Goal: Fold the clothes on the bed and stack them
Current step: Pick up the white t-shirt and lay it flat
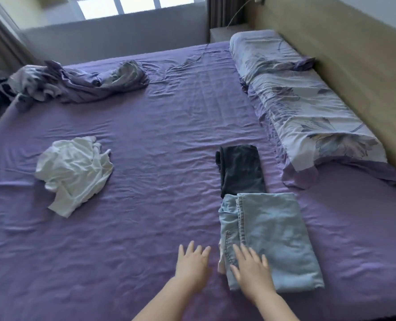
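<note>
Two flat hands (pixel 222 267) beside folded jeans (pixel 271 239)

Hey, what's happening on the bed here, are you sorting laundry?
A person is folding clothes on a bed with a purple sheet. The right hand lies flat, fingers straight, on a folded pair of light blue jeans, while the left hand is open just beside them over the sheet. A dark folded garment lies just beyond the jeans, not yet stacked with them. A crumpled white shirt further left is not folded yet.
</note>
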The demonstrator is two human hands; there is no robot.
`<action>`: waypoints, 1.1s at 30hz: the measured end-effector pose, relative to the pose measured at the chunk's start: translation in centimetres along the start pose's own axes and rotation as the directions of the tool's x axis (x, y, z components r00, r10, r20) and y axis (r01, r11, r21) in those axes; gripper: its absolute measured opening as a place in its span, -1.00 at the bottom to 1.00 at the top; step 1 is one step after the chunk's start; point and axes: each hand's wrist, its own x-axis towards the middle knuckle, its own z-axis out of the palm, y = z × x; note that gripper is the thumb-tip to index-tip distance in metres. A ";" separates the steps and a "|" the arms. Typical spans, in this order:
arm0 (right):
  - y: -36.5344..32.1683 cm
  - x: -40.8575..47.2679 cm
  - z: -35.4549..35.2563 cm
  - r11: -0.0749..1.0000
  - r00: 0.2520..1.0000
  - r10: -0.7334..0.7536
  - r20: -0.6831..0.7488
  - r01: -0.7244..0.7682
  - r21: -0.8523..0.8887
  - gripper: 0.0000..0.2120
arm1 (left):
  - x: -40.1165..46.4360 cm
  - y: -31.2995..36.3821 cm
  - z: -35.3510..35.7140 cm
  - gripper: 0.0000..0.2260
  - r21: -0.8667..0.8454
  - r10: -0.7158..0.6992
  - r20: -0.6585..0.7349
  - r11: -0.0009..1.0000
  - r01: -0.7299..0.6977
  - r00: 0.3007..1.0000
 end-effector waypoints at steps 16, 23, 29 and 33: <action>-31.2 6.6 -5.4 0.926 0.915 -0.374 -0.151 0.358 -0.122 -0.21 | -9.3 -29.1 -3.2 -0.48 -0.230 -0.210 -0.080 0.955 0.186 0.974; -47.5 12.4 -4.4 0.911 0.896 -0.411 -0.168 0.400 -0.100 -0.48 | -9.3 -46.1 -3.4 -0.47 -0.282 -0.305 -0.081 0.920 0.272 0.949; -54.4 17.0 -3.8 0.910 0.893 -0.413 -0.178 0.395 -0.127 -0.50 | -7.4 -55.5 -3.7 -0.48 -0.278 -0.359 -0.086 0.905 0.323 0.930; -56.3 20.5 -3.3 0.913 0.906 -0.403 -0.127 0.388 -0.128 -0.56 | -4.5 -58.1 -3.6 -0.51 -0.311 -0.342 -0.082 0.901 0.302 0.936</action>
